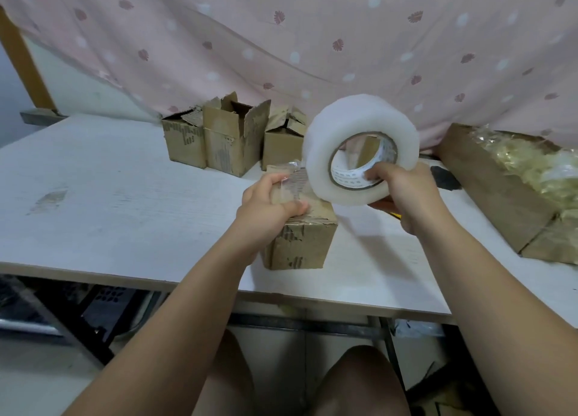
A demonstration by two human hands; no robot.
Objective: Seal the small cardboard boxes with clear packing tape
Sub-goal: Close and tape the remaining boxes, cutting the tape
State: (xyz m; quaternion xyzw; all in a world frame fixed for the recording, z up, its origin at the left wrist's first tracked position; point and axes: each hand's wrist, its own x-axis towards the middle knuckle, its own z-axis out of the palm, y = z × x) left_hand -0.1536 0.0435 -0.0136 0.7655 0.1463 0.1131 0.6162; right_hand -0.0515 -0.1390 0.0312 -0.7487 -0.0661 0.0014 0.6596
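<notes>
The left hand (269, 203) sits on top of the box (300, 243), fingers curled over its far upper edge, pinning down the loose end of a strip of tape (291, 178) that runs across the lid. The right hand (406, 197), just right of the box and raised above it, grips the tape roll (353, 115): its fingers hook through the core and the palm cups the roll's lower rim. The roll stands on edge in the air, its hole facing the camera, almost touching the box's top right corner.

The box stands on the bench (125, 181) near the front edge, flaps down, cardboard torn and creased along the near top edge. Behind it, at the back of the bench, wait three open boxes (231, 137) with their flaps up, under a pink curtain (312, 40).

This looks like the taping step on the first box: the end is anchored and the strip is being drawn out. The next move probably calls for pulling the roll across and down the side of the box, keeping the strip taut while the left hand holds firm, then cutting or tearing it. No cutter is clearly visible.
</notes>
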